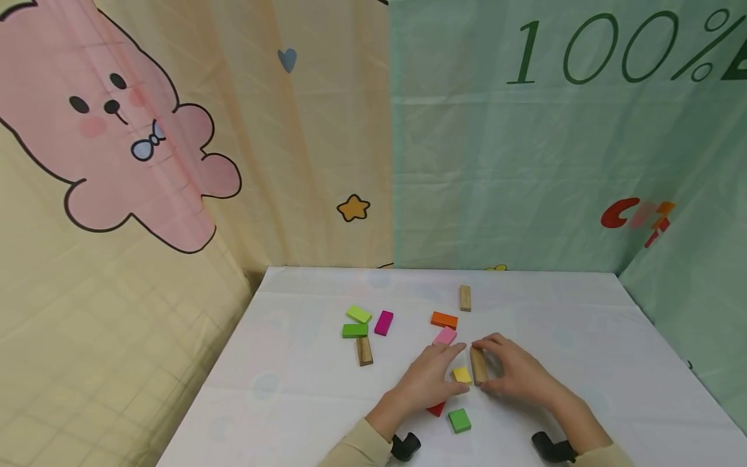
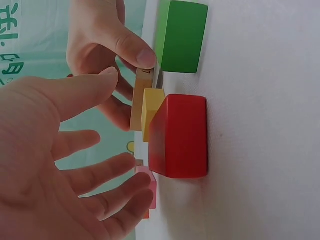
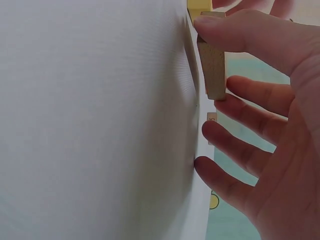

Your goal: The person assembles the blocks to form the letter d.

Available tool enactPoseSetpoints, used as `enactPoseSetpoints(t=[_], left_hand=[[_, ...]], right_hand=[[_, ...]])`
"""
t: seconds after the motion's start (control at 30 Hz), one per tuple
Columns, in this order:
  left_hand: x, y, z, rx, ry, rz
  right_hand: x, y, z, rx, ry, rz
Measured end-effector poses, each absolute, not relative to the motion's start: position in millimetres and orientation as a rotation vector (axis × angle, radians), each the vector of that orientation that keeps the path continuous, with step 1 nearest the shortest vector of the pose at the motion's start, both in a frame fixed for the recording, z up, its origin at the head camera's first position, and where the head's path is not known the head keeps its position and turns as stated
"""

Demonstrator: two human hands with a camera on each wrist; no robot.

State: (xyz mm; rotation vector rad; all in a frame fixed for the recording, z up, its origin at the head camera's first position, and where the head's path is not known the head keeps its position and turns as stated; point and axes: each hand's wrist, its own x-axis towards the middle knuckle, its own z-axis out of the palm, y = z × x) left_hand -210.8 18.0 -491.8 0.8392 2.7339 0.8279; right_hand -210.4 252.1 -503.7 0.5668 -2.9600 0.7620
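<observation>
My right hand [image 1: 523, 374] pinches a plain wooden block [image 1: 478, 367] by its two ends, thumb at the near end and fingertips at the far end. In the right wrist view this block [image 3: 214, 70] stands on edge close over the white table. Across from it, my left hand [image 1: 428, 377] has its fingers spread around a yellow block [image 1: 462, 375] and grips nothing. A red block [image 2: 181, 136] lies below the left palm, mostly covered by that hand in the head view. Nearer to me is a green block [image 1: 460, 420]. A pink block [image 1: 446, 335] lies just beyond the left fingertips.
Beyond the pink block are an orange block [image 1: 444, 320] and another wooden block [image 1: 465, 298]. To the left lie a magenta block [image 1: 383, 323], a lime block [image 1: 358, 314], a darker green block [image 1: 355, 331] and a wooden one [image 1: 364, 351]. Printed curtains [image 1: 327, 143] hang behind the table [image 1: 280, 402].
</observation>
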Motion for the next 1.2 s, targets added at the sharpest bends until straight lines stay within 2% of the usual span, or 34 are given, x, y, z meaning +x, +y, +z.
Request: enactPoseSetpoints(t=[0.33, 0.67, 1.2], left_hand=[[-210.2, 25.0, -499.3, 0.903, 2.769, 0.788], [-209.8, 31.1, -502.5, 0.859, 2.832, 0.756], [-207.8, 43.0, -511.1, 0.829, 2.955, 0.566]], right_hand=[[-203.8, 252.2, -509.9, 0.625, -2.971, 0.740], [-201.6, 255.4, -511.0, 0.717, -2.954, 0.765], [-200.8, 261.1, -512.1, 0.655, -2.966, 0.848]])
